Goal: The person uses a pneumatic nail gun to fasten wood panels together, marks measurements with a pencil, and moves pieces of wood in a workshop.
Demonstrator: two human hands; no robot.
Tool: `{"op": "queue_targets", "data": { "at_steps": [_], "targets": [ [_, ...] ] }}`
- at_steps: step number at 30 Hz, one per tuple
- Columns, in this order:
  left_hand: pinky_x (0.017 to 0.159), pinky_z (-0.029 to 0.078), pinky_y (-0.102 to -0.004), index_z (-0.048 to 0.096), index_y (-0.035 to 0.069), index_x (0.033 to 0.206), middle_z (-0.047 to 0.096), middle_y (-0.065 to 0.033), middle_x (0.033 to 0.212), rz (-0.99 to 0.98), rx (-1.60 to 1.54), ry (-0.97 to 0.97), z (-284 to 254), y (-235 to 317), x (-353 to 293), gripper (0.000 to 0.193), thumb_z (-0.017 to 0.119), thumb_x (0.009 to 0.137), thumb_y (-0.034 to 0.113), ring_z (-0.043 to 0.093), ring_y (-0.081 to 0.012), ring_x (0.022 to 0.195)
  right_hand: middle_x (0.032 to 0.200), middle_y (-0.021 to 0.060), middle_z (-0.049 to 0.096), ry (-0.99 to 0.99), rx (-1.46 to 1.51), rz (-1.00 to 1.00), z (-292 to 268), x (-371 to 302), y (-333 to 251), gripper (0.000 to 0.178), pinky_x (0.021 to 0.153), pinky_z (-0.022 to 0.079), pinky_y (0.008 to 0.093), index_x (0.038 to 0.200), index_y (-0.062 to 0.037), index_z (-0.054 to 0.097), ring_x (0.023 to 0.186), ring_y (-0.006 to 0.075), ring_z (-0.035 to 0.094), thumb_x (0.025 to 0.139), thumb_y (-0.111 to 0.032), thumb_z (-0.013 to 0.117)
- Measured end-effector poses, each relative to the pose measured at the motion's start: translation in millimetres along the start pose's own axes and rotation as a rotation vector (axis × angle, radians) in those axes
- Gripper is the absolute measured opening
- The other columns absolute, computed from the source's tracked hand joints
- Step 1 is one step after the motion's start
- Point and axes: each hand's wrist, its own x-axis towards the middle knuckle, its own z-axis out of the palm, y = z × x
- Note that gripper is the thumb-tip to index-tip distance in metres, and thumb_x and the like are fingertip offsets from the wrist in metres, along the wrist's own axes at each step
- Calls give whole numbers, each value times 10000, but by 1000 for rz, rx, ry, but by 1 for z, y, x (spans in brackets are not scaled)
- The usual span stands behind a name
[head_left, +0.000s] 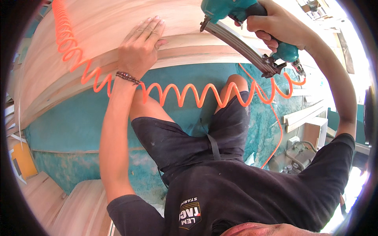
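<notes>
My left hand (141, 45) lies flat, fingers stretched out, on a broad pale wooden panel (94, 29) at the top. A dark beaded bracelet (128, 78) circles that wrist. Up at the right, my right hand (277, 25) is wrapped round the grip of a teal air nail gun (226, 8). Its long grey magazine (238, 41) slants down to the right, and its nose end is over the panel. From the fitting at the handle's base, an orange coiled air hose (63, 27) stretches left across my thighs and forearm, then up to the far left.
Beneath my legs is a teal, stained surface (71, 131). Wood strips (303, 116) and a machine resembling an air compressor (289, 157) are at the right. A thin orange line (281, 133) runs down nearby. More boards (78, 208) lie lower left, beside something yellow (25, 159).
</notes>
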Motion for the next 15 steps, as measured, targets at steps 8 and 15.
{"op": "queue_targets", "data": {
  "at_steps": [8, 15],
  "targets": [
    [1014, 558, -392, 675, 160, 1335, 691, -39, 1329, 9, -41, 15, 1, 3, -2, 498, 762, 854, 256, 658, -249, 1223, 650, 25, 562, 70, -137, 45, 8, -3, -16, 165, 505, 471, 304, 894, 3, 631, 543, 132, 570, 898, -162, 630],
    [1024, 552, -386, 632, 160, 1389, 652, -42, 1389, 1, -84, -162, -18, -7, -1, 498, 704, 925, 327, 614, -242, 1284, 659, 17, 544, 62, -168, 42, 16, -10, -33, 178, 511, 471, 302, 878, -9, 623, 553, 128, 548, 905, -185, 632]
  ]
}}
